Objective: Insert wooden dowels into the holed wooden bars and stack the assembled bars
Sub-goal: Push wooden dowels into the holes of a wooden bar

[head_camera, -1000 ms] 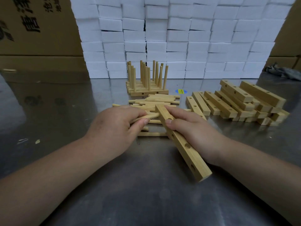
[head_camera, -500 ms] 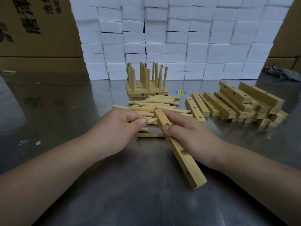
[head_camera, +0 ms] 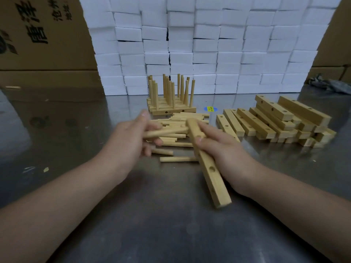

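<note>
My right hand point(head_camera: 226, 150) grips a holed wooden bar point(head_camera: 209, 168) that runs from the dowel heap toward me, its near end low over the table. My left hand point(head_camera: 131, 141) holds a wooden dowel point(head_camera: 167, 132) lying sideways, its right tip close to the bar's far end. Loose dowels point(head_camera: 176, 143) lie in a heap just behind and under both hands. Farther back stands a stack of assembled bars with upright dowels point(head_camera: 171, 99). A pile of empty holed bars point(head_camera: 273, 120) lies at the right.
The steel table point(head_camera: 171, 224) stretches toward me. A wall of white foam blocks point(head_camera: 209, 44) closes the back, with cardboard boxes point(head_camera: 41, 35) at the left. A dark rag point(head_camera: 330, 84) lies far right. A blue sticker point(head_camera: 209, 108) marks the table.
My left hand has lifted a dowel out of the heap and raised it beside the bar's far end. The right hand has kept its grip on the bar.
</note>
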